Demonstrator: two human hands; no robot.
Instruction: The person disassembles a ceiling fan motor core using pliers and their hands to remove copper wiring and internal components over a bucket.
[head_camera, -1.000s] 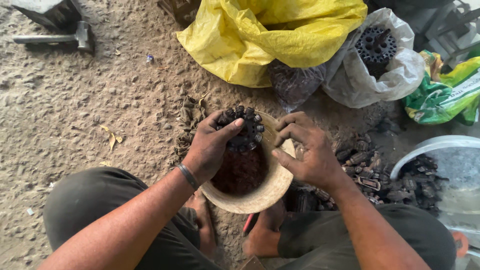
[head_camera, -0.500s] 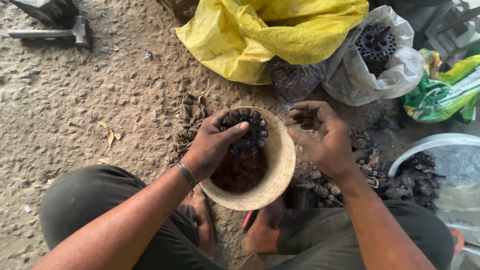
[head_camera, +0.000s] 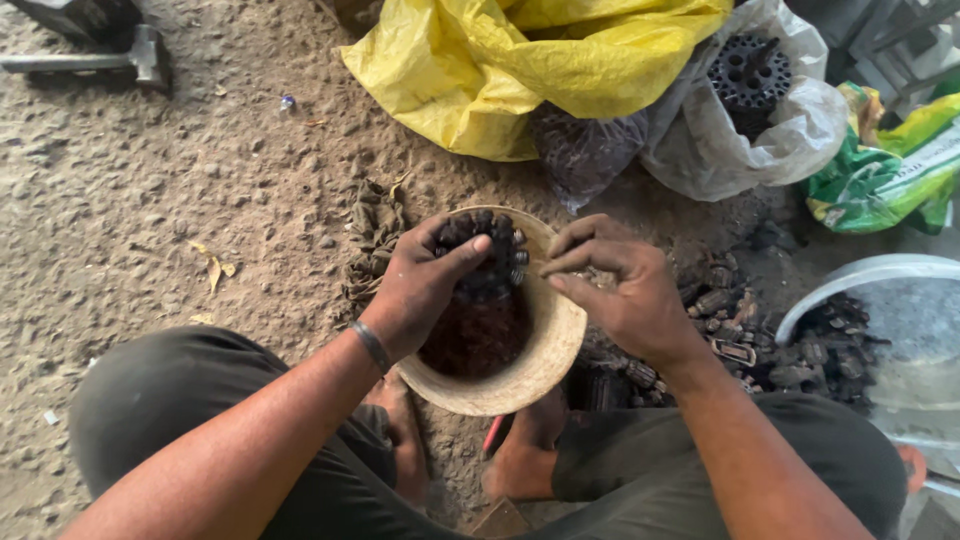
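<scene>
Since before, the right hand (head_camera: 625, 295) had returned to the bowl (head_camera: 545, 355), pinching something small, the left hand (head_camera: 425, 285) gripping a black toothed part (head_camera: 490, 255) there, below yellow (head_camera: 520, 70) and white bags (head_camera: 790, 130).

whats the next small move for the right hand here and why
Probably bring the right hand over the tan bowl and set its pinched piece onto the dark toothed wheel that the left hand grips; the pinching fingers are at the rim, beside the wheel.
</scene>
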